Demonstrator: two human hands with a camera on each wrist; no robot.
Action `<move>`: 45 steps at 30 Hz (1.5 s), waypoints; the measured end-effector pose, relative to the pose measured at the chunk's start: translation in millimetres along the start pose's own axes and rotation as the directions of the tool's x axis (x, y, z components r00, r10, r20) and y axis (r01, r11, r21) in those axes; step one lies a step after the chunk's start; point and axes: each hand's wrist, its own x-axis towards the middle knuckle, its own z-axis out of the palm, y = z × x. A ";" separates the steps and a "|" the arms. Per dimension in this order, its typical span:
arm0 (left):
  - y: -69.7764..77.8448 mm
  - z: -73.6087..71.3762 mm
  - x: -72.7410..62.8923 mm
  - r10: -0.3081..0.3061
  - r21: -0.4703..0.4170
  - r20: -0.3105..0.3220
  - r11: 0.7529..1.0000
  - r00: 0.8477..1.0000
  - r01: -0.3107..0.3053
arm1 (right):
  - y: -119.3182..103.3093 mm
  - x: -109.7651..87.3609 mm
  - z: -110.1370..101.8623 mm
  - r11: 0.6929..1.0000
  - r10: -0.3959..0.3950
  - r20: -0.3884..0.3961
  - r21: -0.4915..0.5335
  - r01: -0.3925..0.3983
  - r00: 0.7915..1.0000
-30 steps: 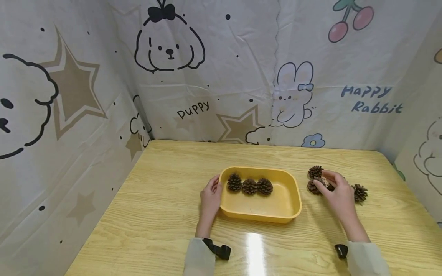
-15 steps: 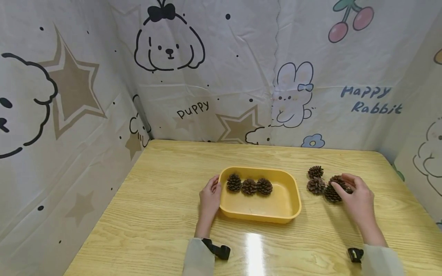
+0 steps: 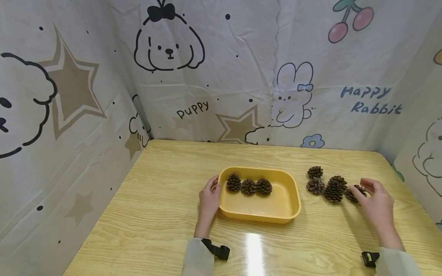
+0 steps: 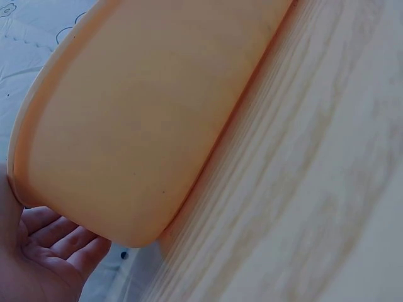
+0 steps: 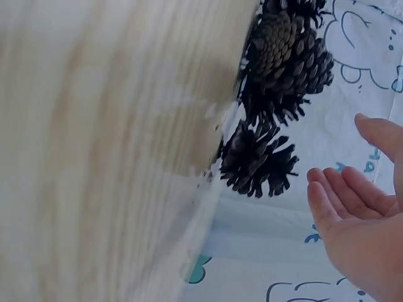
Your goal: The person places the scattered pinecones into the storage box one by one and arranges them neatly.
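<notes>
A yellow rectangular tray (image 3: 266, 212) stands on the table, three brown pine cones (image 3: 248, 186) lined up along its far left part. My left hand (image 3: 209, 197) rests against the tray's left end; in the left wrist view its fingers (image 4: 69, 236) touch the outer wall near the rim. Off to the right, my right hand (image 3: 378, 201) is beside the rightmost pine cone (image 3: 353, 194), thumb and fingers spread. The right wrist view shows that pine cone (image 5: 258, 160) on the table with a gap between it and the fingertips (image 5: 315, 176).
Several other pine cones lie right of the tray: a small one (image 3: 315, 172) at the back, another (image 3: 315, 186) just in front, and a larger dark clump (image 3: 335, 189) beside them. A printed curtain (image 3: 207, 76) hangs behind the wooden table (image 3: 165, 184).
My right hand has moved rightward, past the dark clump to the rightmost pine cone, uncovering the clump. My left hand and the tray have stayed in place.
</notes>
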 end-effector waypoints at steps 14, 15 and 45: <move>1.5 -0.5 -1.6 -0.009 0.005 0.013 1.000 1.000 0.009 | 21.0 9.2 -5.2 0.994 0.104 0.092 -0.035 -0.101 0.990; 1.6 -0.6 -1.4 -0.010 0.004 0.013 1.000 1.000 0.010 | 22.0 10.0 -5.5 0.994 0.108 0.103 -0.040 -0.104 0.989; 3.2 -0.7 -1.8 -0.010 0.018 0.013 1.000 1.000 0.009 | 33.3 17.8 -5.2 0.988 0.090 0.198 -0.138 -0.063 0.976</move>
